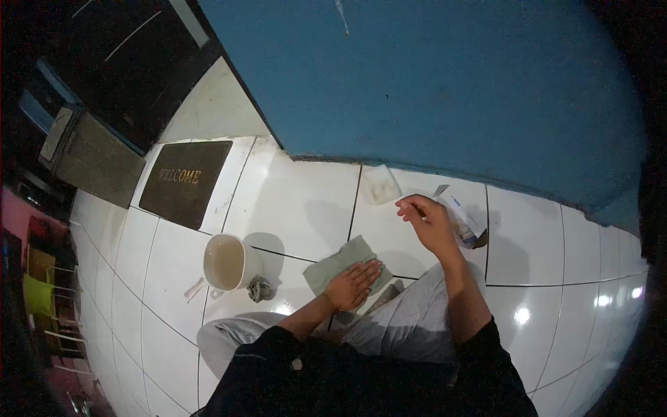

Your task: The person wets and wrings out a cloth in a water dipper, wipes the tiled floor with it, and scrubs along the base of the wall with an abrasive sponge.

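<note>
My left hand (353, 284) lies flat, fingers stretched out, on a grey-green cloth (326, 272) spread over the white floor tiles. My right hand (428, 219) is raised above the floor with its fingers bent and apart, and nothing shows in it. Just beyond it stands a translucent white container (381, 185) by the wall. A white and blue box (462, 214) with open flaps is right beside my right wrist, partly hidden by it. Left of the cloth stands a cream dipper (225, 263) with a handle, and a crumpled dark rag (260, 289) touches its side.
A blue wall (445, 90) runs along the far side of the floor. A dark "WELCOME" mat (185, 182) lies at the upper left, near a doorway. My crossed legs in grey trousers (410, 316) are close to the cloth. Chairs and other items are at the far left.
</note>
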The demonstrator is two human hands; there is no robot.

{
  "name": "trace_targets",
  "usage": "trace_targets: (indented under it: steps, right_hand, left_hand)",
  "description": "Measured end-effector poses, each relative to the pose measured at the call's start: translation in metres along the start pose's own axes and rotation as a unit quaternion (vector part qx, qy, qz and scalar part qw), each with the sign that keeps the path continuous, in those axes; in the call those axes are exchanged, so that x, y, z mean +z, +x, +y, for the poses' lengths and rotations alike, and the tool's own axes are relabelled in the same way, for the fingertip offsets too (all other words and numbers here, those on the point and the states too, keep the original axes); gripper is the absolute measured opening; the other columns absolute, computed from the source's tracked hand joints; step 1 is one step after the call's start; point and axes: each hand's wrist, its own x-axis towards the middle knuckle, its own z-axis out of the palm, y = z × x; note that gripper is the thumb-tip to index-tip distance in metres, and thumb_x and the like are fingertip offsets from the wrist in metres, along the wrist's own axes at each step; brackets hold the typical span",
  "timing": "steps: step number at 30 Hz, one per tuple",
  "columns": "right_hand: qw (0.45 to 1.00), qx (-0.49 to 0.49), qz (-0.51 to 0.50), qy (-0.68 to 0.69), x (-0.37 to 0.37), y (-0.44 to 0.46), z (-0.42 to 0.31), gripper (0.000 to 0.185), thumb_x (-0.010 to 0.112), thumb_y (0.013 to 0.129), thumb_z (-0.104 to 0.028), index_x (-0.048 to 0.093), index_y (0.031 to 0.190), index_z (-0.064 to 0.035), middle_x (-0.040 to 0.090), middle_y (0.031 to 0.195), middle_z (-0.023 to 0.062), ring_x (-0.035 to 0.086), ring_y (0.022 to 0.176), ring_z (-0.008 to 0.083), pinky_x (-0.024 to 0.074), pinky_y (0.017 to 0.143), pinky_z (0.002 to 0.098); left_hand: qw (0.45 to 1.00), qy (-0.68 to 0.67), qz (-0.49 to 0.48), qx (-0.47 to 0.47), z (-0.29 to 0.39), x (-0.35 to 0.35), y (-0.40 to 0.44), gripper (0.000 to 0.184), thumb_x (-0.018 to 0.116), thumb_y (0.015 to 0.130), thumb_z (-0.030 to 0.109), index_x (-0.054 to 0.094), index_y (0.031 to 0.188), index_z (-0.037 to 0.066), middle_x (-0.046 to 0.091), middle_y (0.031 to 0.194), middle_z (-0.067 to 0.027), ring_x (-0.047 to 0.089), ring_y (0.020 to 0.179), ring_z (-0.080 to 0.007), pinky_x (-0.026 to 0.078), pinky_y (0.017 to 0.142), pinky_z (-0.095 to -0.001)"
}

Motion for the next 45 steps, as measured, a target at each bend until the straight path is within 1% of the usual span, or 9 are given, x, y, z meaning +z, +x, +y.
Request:
trace_targets:
  steps: [2, 10, 14, 23, 26, 32, 38, 40, 45]
  right_hand:
    - [1.0, 0.001, 0.013, -0.003, 0.002, -0.001, 0.003, 0.018, 0.05, 0.087, -0.015, 0.06, 0.09, 0.0001, 0.06, 0.073, 0.004, 0.054, 0.066, 0.009, 0.0446, 0.062, 0.0224]
    - [1.0, 0.011, -0.001, -0.008, 0.0, 0.0, 0.008, 0.017, 0.053, 0.086, -0.015, 0.06, 0.091, -0.0013, 0.062, 0.075, 0.0059, 0.056, 0.066, 0.0101, 0.0453, 0.061, 0.0241]
    - [1.0, 0.007, -0.006, -0.003, 0.0, 0.001, 0.008, 0.018, 0.053, 0.086, -0.017, 0.06, 0.09, -0.0015, 0.061, 0.073, 0.0049, 0.055, 0.065, 0.0093, 0.0451, 0.061, 0.0238]
    - [0.999, 0.032, -0.027, 0.007, 0.0, 0.007, 0.012, 0.019, 0.049, 0.088, -0.016, 0.059, 0.092, 0.0002, 0.059, 0.075, 0.0029, 0.052, 0.068, 0.0078, 0.0427, 0.064, 0.0208]
    - [0.999, 0.024, -0.021, 0.014, 0.001, 0.008, 0.008, 0.019, 0.049, 0.088, -0.015, 0.059, 0.092, 0.0004, 0.059, 0.076, 0.0027, 0.052, 0.068, 0.0077, 0.0427, 0.064, 0.0207]
    - [1.0, 0.014, -0.024, -0.005, 0.001, 0.007, 0.001, 0.019, 0.048, 0.088, -0.014, 0.059, 0.092, 0.0006, 0.059, 0.075, 0.003, 0.052, 0.068, 0.0078, 0.0428, 0.064, 0.0207]
    - [1.0, 0.01, -0.018, -0.001, 0.008, 0.012, -0.005, 0.02, 0.053, 0.086, -0.019, 0.059, 0.091, -0.0012, 0.062, 0.077, 0.0058, 0.057, 0.069, 0.0105, 0.0449, 0.063, 0.0241]
    - [1.0, 0.02, -0.023, -0.001, 0.01, 0.011, -0.011, 0.02, 0.053, 0.086, -0.019, 0.059, 0.091, -0.001, 0.062, 0.078, 0.0062, 0.058, 0.07, 0.0108, 0.0452, 0.063, 0.0244]
    - [0.999, -0.003, -0.039, 0.007, 0.015, 0.01, -0.018, 0.018, 0.053, 0.086, -0.017, 0.06, 0.091, -0.0006, 0.063, 0.08, 0.0074, 0.059, 0.073, 0.0119, 0.046, 0.064, 0.0255]
  left_hand:
    - [1.0, -0.008, 0.001, -0.012, -0.001, 0.002, -0.014, 0.053, 0.034, 0.087, 0.023, 0.023, 0.134, 0.002, 0.017, 0.142, -0.0121, 0.014, 0.132, -0.0246, 0.013, 0.106, -0.0404]
    - [0.98, 0.038, 0.081, -0.176, -0.019, -0.003, -0.055, 0.051, 0.031, 0.087, 0.024, 0.027, 0.133, 0.001, 0.024, 0.14, -0.0131, 0.02, 0.131, -0.0256, 0.016, 0.105, -0.0402]
    - [0.973, 0.047, 0.11, -0.199, -0.039, -0.008, -0.059, 0.051, 0.031, 0.086, 0.022, 0.027, 0.133, 0.003, 0.025, 0.14, -0.0123, 0.021, 0.131, -0.0253, 0.016, 0.105, -0.0398]
    - [0.975, 0.065, 0.103, -0.186, -0.074, -0.022, -0.061, 0.051, 0.03, 0.087, 0.025, 0.027, 0.133, 0.001, 0.024, 0.14, -0.0141, 0.019, 0.131, -0.0274, 0.014, 0.105, -0.0417]
    - [0.981, 0.062, 0.099, -0.152, -0.067, -0.021, -0.064, 0.054, 0.031, 0.086, 0.027, 0.027, 0.131, -0.002, 0.024, 0.139, -0.0172, 0.019, 0.13, -0.0293, 0.014, 0.105, -0.042]
    - [0.999, 0.028, -0.022, -0.013, -0.029, -0.015, -0.088, 0.064, 0.045, 0.083, 0.037, 0.029, 0.13, -0.001, 0.024, 0.139, -0.0177, 0.018, 0.131, -0.0304, 0.021, 0.103, -0.0438]
    - [0.997, 0.019, -0.02, -0.066, 0.006, -0.006, -0.055, 0.065, 0.042, 0.085, 0.04, 0.023, 0.134, 0.002, 0.018, 0.141, -0.0171, 0.014, 0.132, -0.0302, 0.011, 0.106, -0.0453]
    - [0.989, 0.012, 0.015, -0.147, 0.01, -0.008, -0.039, 0.057, 0.037, 0.087, 0.032, 0.023, 0.134, 0.002, 0.016, 0.142, -0.0169, 0.013, 0.132, -0.0301, 0.009, 0.105, -0.0462]
    - [0.977, 0.038, 0.058, -0.204, -0.009, -0.003, -0.013, 0.053, 0.033, 0.088, 0.027, 0.024, 0.134, 0.002, 0.018, 0.142, -0.0149, 0.013, 0.132, -0.0284, 0.009, 0.106, -0.0441]
